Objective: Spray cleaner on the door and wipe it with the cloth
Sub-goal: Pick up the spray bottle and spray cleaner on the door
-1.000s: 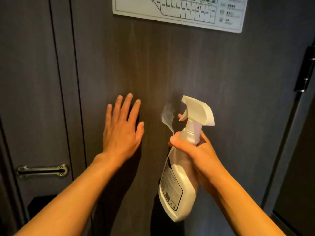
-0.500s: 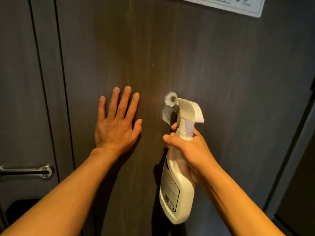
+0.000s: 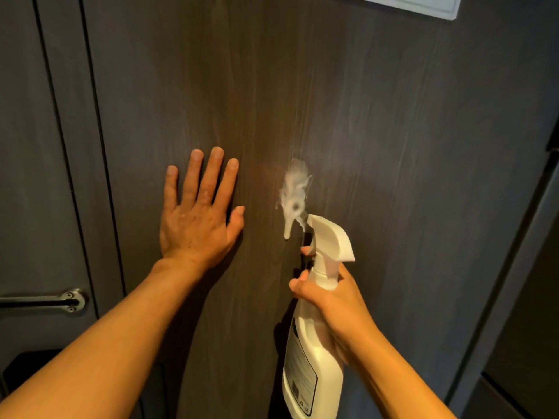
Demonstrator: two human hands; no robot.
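A dark wood-grain door point(image 3: 378, 122) fills the view. My left hand point(image 3: 201, 213) lies flat against it, fingers spread, holding nothing. To its right my right hand point(image 3: 329, 306) grips the neck of a white spray bottle point(image 3: 314, 358), one finger on the trigger, nozzle pointed at the door. A patch of white foam point(image 3: 295, 195) clings to the door just above the nozzle, with a drip running down. No cloth is in view.
A metal handle point(image 3: 45, 300) sits on the panel at the lower left. The corner of a white sign point(image 3: 429, 6) is fixed to the door at the top right. The door's edge and a darker gap point(image 3: 526, 297) run down the right side.
The foam patch on the door has grown and begun to drip. The bottle has shifted a little right and down relative to it. The left hand stays flat on the door.
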